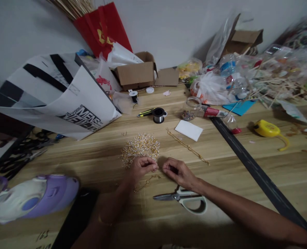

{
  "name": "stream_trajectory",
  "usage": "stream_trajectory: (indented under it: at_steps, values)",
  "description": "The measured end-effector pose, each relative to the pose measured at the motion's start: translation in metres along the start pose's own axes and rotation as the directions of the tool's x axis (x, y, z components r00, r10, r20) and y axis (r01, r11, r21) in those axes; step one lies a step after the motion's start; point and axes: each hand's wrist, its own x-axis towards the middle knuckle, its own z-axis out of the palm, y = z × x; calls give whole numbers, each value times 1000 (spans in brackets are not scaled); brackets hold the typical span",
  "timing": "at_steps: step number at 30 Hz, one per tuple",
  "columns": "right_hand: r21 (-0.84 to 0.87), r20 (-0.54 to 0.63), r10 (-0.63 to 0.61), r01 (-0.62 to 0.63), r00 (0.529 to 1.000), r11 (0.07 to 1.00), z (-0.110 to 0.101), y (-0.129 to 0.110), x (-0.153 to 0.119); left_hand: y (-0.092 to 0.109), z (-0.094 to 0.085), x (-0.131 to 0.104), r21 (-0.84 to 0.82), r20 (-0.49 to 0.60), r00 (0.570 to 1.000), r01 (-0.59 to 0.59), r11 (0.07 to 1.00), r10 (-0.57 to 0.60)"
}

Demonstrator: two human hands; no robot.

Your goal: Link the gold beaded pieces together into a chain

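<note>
My left hand point(141, 167) pinches the end of a thin gold chain point(146, 182) that trails down onto the wooden table point(96, 162) beneath it. My right hand point(178, 172) is closed just to the right, fingertips almost meeting the left; something tiny may be pinched there, too small to tell. Directly behind both hands lies a heap of small gold and silver rings point(140, 148). A second gold chain point(187, 147) lies stretched out diagonally to the right of the heap.
Scissors point(183, 199) lie under my right wrist. Nearby are a wire spool point(159, 115), a white card point(189, 130), a yellow tape measure point(268, 129), a black strip point(249, 162), a white shopping bag point(65, 93), cardboard boxes point(136, 72) and a purple container point(36, 197).
</note>
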Motion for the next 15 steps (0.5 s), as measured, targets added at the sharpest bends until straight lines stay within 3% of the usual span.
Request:
stream_trajectory:
  at_steps: [15]
  values:
    - [135, -5, 131, -129, 991, 982, -2, 0, 1, -7, 5, 2, -7, -67, 998, -12, 1000, 12]
